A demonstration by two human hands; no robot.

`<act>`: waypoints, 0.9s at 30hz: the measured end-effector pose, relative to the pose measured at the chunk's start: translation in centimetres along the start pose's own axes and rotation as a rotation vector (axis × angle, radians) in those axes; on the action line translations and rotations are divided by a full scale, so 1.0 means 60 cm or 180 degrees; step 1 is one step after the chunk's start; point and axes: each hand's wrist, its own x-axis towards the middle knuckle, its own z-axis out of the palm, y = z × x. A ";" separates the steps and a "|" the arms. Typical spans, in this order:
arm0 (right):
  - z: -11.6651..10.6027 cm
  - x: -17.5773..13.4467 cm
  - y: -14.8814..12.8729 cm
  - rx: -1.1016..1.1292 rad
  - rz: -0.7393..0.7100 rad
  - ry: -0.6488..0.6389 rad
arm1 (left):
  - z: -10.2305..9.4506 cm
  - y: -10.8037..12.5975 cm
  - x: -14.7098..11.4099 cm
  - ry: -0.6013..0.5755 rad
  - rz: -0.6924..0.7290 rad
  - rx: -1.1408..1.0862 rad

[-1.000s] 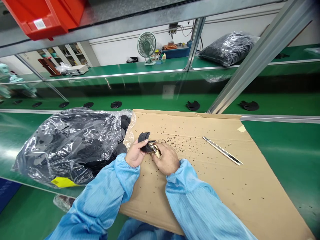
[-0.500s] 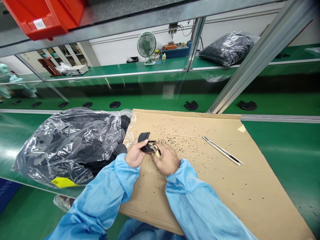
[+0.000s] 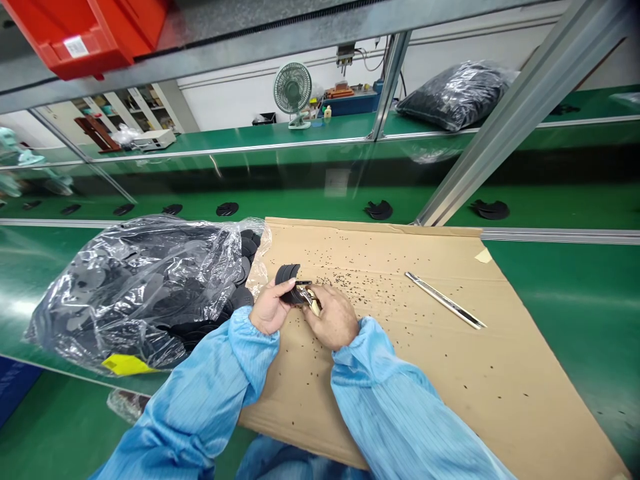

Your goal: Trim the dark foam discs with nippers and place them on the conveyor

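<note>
My left hand [image 3: 271, 308] is closed on a curved black plastic part [image 3: 287, 275], gripping it between thumb and fingers. In my right hand [image 3: 334, 319] are small cutting pliers [image 3: 314, 305] with cream-coloured handles. Their metal jaws meet the right edge of the black part; whether they are biting into it I cannot tell. Both hands are above a cardboard sheet [image 3: 380, 380] strewn with tiny black scraps [image 3: 345, 277]. To the left, a clear plastic bag [image 3: 150, 267] lies with its mouth toward my hands, full of similar black parts [image 3: 242, 298].
A slim, pale, knife-like tool [image 3: 444, 300] lies on the cardboard at right. Beyond its far edge runs a green belt [image 3: 310, 207] carrying spaced black parts [image 3: 379, 210]. A slanted metal post [image 3: 495, 120] rises at right, and a red bin [image 3: 95, 33] sits overhead on a shelf.
The black parts on the green belt have shifted slightly to the left. My hands, the pliers and the held part look nearly unmoved.
</note>
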 end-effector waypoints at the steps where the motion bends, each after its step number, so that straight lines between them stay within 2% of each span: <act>1: 0.000 0.000 0.000 0.0000 0.0005 -0.0008 | 0.000 0.000 0.000 -0.0008 0.0010 0.0004; 27: -0.002 0.000 -0.001 -0.0034 -0.0016 -0.0035 | -0.004 -0.002 0.002 -0.0008 0.0013 0.0000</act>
